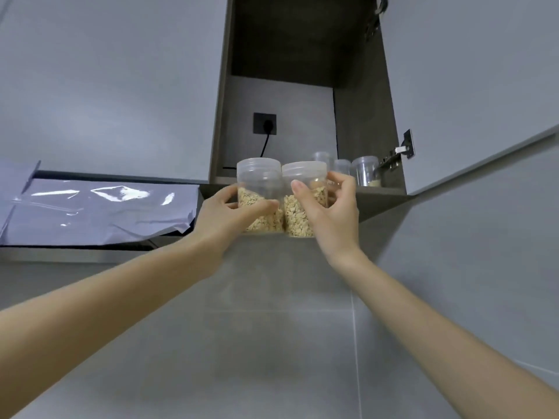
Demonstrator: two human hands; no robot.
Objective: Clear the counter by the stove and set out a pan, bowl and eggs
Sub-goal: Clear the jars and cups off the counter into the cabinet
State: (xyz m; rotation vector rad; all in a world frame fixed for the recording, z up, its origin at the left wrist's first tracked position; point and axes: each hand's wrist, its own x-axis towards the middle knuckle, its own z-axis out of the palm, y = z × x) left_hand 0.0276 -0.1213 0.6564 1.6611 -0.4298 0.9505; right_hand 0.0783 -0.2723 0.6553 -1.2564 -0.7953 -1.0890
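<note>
at frame centre, the left round clear plastic jar (259, 180) and the right round clear plastic jar (304, 176) are smooth and faintly cloudy, with dry, rough beige flakes (295, 219) inside. crinkled glossy plastic film (99, 207) at the left catches white glare. the open cabinet's dark lining (363, 116) looks like matt wood grain. the grey cabinet door (106, 86) and grey wall tiles (272, 328) are matt and smooth. the small hinge (397, 155) at the right is shiny metal.

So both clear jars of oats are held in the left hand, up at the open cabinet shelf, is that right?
Not quite. The head view shows one jar in each hand: the left hand grips the left oat jar and the right hand grips the right oat jar, side by side at the open cabinet shelf.
</note>
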